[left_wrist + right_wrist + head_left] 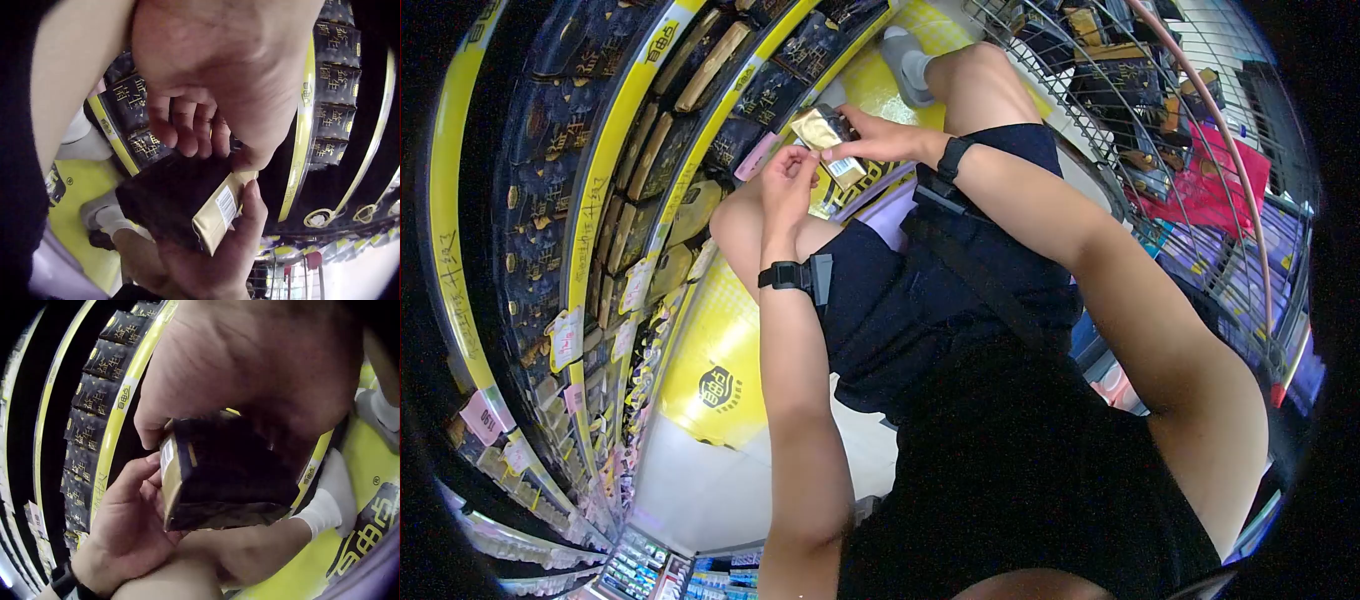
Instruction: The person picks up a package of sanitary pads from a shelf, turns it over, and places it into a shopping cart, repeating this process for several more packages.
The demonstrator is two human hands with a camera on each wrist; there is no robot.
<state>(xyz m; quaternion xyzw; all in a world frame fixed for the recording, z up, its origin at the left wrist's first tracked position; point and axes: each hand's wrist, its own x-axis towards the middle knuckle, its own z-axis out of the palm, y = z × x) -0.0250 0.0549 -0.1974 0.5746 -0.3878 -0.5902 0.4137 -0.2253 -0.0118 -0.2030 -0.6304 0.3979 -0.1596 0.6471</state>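
A small gold-and-black, box-shaped wrapped pack (814, 129) sits between both hands in the upper middle of the head view, its gold face slanting lengthwise from upper left to lower right. The right hand (880, 139) grips it from the upper right; the left hand (785, 183), fingers curled, seems to pinch its edge from the lower left.

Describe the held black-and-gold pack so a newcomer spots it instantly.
Beside the yellow-edged shelving, look at the person's right hand. It grips a boxy black-and-gold pack, gold side and white barcode showing. Unlike the black, gold-lettered packs on shelves, it's held.
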